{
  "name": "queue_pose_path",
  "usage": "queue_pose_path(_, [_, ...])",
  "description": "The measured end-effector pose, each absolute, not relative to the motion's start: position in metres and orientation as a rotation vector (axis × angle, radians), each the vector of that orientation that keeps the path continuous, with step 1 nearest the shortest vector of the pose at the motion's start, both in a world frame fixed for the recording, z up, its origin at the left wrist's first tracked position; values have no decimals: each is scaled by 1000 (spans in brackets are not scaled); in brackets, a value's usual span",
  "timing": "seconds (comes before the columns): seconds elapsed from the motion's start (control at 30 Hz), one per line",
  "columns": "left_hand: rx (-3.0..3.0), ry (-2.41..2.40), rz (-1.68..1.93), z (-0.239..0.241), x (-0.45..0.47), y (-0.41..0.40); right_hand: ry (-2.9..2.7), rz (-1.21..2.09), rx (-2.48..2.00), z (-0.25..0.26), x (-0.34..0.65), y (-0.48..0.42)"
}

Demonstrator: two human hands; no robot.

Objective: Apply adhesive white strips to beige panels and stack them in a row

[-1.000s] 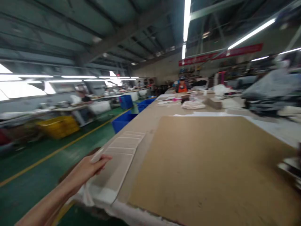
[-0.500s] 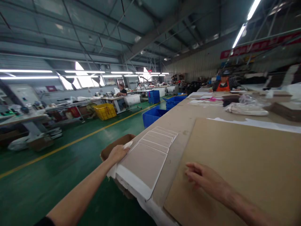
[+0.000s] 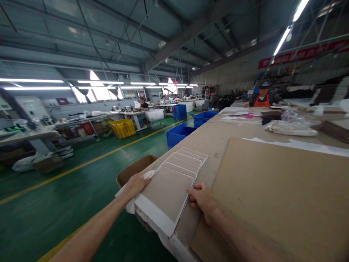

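Note:
A row of overlapping flat beige panels with white borders lies along the left edge of a long table. My left hand grips the left edge of the nearest panel, fingers curled over its white border. My right hand rests on the right edge of the same panel, fingers bent against it. A big brown cardboard sheet lies on the table just right of my right hand.
An open cardboard box stands on the green floor below the table edge. Blue bins line the aisle, with a yellow crate farther off. A person in an orange apron sits at the table's far end, near folded cloth.
The view swung left and steadied. My right hand came into sight on the cardboard, then slid left to the nearest panel's right edge. My left hand stayed at the panel's left edge.

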State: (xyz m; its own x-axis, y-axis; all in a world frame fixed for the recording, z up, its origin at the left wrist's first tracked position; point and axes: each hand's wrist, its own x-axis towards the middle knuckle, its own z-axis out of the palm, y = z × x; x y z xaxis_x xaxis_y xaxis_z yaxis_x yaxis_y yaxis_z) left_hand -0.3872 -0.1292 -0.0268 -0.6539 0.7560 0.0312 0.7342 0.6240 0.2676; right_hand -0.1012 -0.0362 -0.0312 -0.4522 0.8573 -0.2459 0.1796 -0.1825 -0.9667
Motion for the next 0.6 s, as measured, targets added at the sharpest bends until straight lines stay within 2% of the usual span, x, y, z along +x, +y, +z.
queue_pose_path(0.17, [1250, 2763, 501, -3, -366, -132, -1498, 1764, -1142, -21, -112, -36])
queue_pose_path(0.27, [1199, 2744, 682, 24, -342, -134, -1487, 1803, -1073, -3, -85, -34])
queue_pose_path(0.43, [1054, 2306, 1011, 43, -276, -143, -1492, 1789, -1059, 9, 39, -16])
queue_pose_path(0.6, [994, 1811, 1034, 39, -201, -149, -1452, 1749, -1255, -5, 172, -17])
